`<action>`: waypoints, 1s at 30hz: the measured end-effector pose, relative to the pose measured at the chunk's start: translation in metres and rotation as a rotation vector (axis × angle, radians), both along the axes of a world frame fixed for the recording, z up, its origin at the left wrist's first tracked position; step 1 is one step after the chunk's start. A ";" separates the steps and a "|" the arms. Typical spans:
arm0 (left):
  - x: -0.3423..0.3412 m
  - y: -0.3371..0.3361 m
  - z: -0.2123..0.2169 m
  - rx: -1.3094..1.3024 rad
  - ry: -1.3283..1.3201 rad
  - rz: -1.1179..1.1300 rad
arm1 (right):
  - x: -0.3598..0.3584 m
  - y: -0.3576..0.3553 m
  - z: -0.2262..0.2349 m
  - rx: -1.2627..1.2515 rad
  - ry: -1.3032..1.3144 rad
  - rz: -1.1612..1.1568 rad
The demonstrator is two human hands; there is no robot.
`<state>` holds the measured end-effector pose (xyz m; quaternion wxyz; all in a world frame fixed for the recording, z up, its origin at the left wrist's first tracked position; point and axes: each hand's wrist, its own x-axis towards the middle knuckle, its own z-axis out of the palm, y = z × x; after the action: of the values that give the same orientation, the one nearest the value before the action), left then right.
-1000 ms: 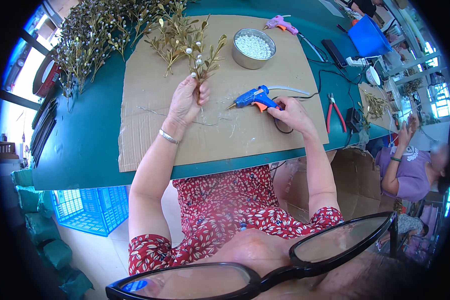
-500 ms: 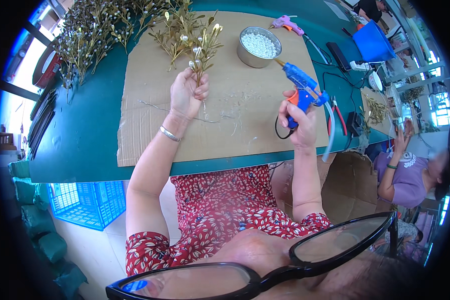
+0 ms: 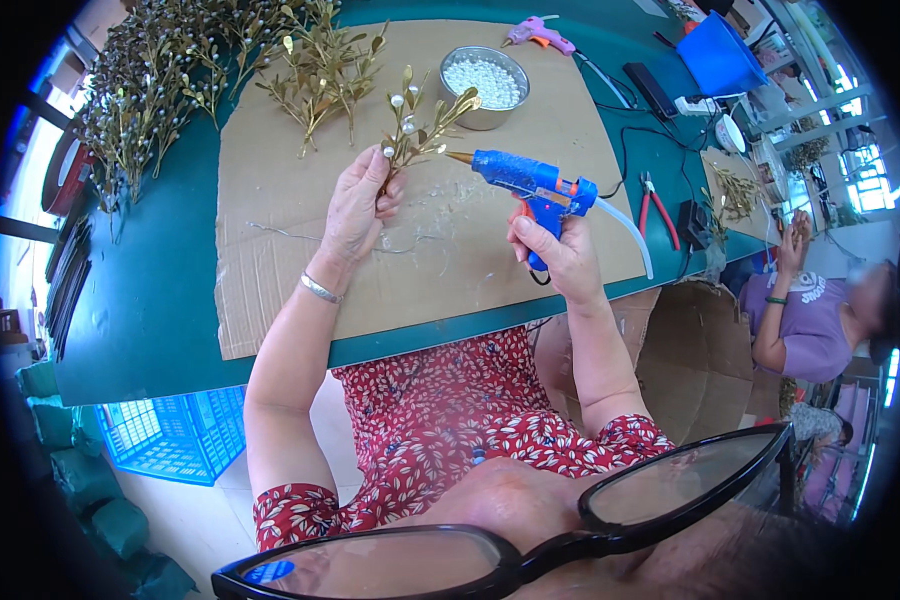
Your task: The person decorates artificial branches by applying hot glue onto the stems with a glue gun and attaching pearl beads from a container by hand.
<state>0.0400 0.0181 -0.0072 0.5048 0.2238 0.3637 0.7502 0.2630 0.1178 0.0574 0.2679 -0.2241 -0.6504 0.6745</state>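
My left hand [image 3: 363, 205] pinches the stem of a gold artificial sprig [image 3: 415, 128], which has small leaves and a few white beads on it. In my right hand [image 3: 560, 255] is a blue hot glue gun [image 3: 530, 182] with an orange trigger, gripped by its handle. Its nozzle points left and is close against the sprig's leaves; whether they touch I cannot tell. Just behind the sprig stands a round metal tin [image 3: 488, 118] filled with white pearl beads [image 3: 482, 80]. Loose gold sprigs [image 3: 320, 75] lie on the cardboard [image 3: 290, 270] behind my left hand.
A pile of beaded sprigs [image 3: 150, 90] covers the far left of the green table [image 3: 140, 330]. To the right are a pink glue gun [image 3: 542, 35], red-handled pliers [image 3: 658, 212], cables, a power strip [image 3: 650, 90] and a blue bin [image 3: 720, 55]. Another person [image 3: 810, 310] sits at the right.
The glue gun has moved left and its nozzle has swung to the sprig. The held sprig now leans right, apart from the loose sprigs behind it. The whole view has shifted slightly.
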 end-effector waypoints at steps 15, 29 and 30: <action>0.002 0.002 -0.002 -0.042 0.093 0.013 | 0.002 0.010 -0.007 -0.026 -0.072 0.004; 0.002 0.003 -0.004 -0.048 0.123 0.019 | 0.001 0.013 -0.007 -0.024 -0.112 0.002; 0.002 0.003 -0.004 -0.045 0.136 0.032 | 0.001 0.014 -0.008 -0.024 -0.112 0.001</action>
<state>0.0420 0.0213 -0.0112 0.4719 0.2568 0.4174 0.7329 0.2635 0.1314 0.0495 0.2278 -0.2643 -0.6563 0.6689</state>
